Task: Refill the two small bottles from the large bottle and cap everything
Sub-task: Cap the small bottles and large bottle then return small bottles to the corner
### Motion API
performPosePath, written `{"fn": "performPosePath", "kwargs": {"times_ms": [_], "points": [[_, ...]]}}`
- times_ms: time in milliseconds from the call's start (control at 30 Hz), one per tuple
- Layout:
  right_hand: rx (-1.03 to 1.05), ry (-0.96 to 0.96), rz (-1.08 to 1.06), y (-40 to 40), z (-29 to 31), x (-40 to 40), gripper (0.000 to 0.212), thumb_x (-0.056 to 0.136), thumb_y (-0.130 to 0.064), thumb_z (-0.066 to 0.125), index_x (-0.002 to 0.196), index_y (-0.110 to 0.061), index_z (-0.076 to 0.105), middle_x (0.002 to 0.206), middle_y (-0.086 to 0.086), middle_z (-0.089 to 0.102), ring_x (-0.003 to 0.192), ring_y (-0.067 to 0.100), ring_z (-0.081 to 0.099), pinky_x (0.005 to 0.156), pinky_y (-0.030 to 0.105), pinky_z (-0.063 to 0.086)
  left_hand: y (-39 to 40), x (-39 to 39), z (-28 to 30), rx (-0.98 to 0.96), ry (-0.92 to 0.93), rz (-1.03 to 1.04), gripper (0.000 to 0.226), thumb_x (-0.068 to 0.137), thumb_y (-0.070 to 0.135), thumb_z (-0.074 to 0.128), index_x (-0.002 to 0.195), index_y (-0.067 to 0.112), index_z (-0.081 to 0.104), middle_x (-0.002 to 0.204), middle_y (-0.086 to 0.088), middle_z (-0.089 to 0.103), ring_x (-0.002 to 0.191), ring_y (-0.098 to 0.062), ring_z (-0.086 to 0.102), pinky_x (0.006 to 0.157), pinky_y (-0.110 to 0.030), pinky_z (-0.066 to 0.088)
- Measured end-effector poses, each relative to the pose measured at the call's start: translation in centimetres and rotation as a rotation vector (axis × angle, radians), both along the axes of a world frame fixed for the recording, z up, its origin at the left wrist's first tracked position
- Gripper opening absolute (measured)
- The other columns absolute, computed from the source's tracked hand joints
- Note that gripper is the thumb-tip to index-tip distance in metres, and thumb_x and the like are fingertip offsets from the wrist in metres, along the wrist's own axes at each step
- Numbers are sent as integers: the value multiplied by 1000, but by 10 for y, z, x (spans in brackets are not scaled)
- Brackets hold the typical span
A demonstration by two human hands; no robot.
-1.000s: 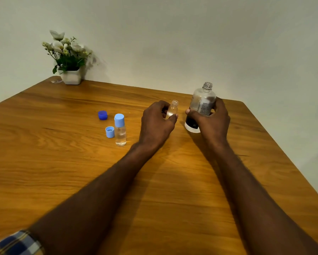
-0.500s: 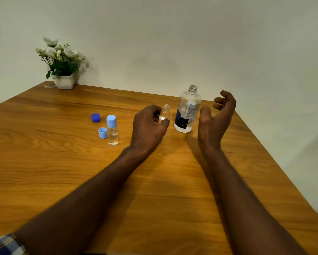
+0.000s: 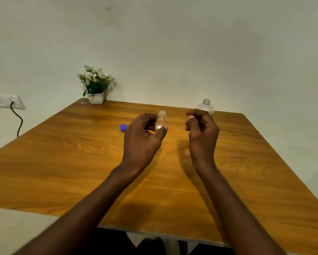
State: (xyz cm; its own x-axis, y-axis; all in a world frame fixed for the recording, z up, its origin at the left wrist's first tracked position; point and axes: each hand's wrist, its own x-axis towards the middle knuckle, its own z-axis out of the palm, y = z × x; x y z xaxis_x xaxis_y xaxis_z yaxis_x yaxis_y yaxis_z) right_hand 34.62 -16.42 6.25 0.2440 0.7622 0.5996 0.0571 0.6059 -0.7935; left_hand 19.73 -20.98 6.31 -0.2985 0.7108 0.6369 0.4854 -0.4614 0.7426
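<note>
My left hand (image 3: 142, 137) pinches a small clear uncapped bottle (image 3: 161, 120) between thumb and fingers, upright, above the wooden table (image 3: 62, 153). My right hand (image 3: 202, 129) hovers to its right with fingers curled and nothing in it. Behind the right hand stands the large clear bottle (image 3: 206, 105), uncapped; only its neck and shoulder show. A dark blue cap (image 3: 123, 127) lies on the table just left of my left hand. The second small bottle and the light blue cap are hidden behind my left hand.
A white pot of flowers (image 3: 96, 85) stands at the table's far left corner. A wall socket with a black cable (image 3: 16, 116) is on the left wall. The table's near edge runs across the bottom of the view.
My right hand let go of the large bottle, drew back and curled its fingers. The left hand keeps hold of the small bottle. The camera tilted up and pulled back.
</note>
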Motion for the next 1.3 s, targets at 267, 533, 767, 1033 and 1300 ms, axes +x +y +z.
{"fn": "performPosePath", "kwargs": {"times_ms": [267, 533, 767, 1033, 1300], "points": [[63, -405, 23, -35, -25, -91, 19, 97, -10, 69, 113, -18, 77, 108, -7, 72, 90, 5, 66, 76, 16, 54, -35, -87, -15, -84, -18, 172, 23, 89, 18, 82, 112, 16, 76, 101, 6, 77, 92, -7, 73, 79, -27, 60], [-15, -1219, -49, -30, -31, -152, 43, 93, 1, 61, 134, -10, 59, 149, 14, 50, 118, 31, 61, 84, 40, 56, -34, -123, -44, -166, -41, 289, 31, 90, 22, 81, 120, 16, 74, 109, 6, 76, 97, -5, 70, 86, -31, 60], [-86, -1385, -181, -27, -31, -166, 50, 97, 0, 62, 145, -6, 48, 138, 20, 54, 109, 34, 66, 77, 36, 51, -27, -133, -52, -205, -32, 327, 32, 89, 22, 82, 120, 16, 74, 109, 5, 75, 94, -8, 69, 80, -25, 57], [-67, -1337, -144, -29, -33, -167, 31, 96, 2, 61, 126, -7, 59, 127, 17, 58, 98, 28, 64, 70, 34, 46, -28, -133, -54, -237, -101, 342, 29, 89, 22, 82, 116, 14, 75, 105, 2, 76, 91, -8, 70, 79, -28, 60], [95, -678, 1, -45, -36, -122, 23, 99, -15, 68, 121, -11, 74, 111, 5, 66, 86, 9, 59, 71, 6, 40, -38, -117, -47, -212, -46, 268, 31, 89, 22, 83, 118, 15, 74, 100, 10, 71, 90, -2, 67, 77, -20, 55]]}}
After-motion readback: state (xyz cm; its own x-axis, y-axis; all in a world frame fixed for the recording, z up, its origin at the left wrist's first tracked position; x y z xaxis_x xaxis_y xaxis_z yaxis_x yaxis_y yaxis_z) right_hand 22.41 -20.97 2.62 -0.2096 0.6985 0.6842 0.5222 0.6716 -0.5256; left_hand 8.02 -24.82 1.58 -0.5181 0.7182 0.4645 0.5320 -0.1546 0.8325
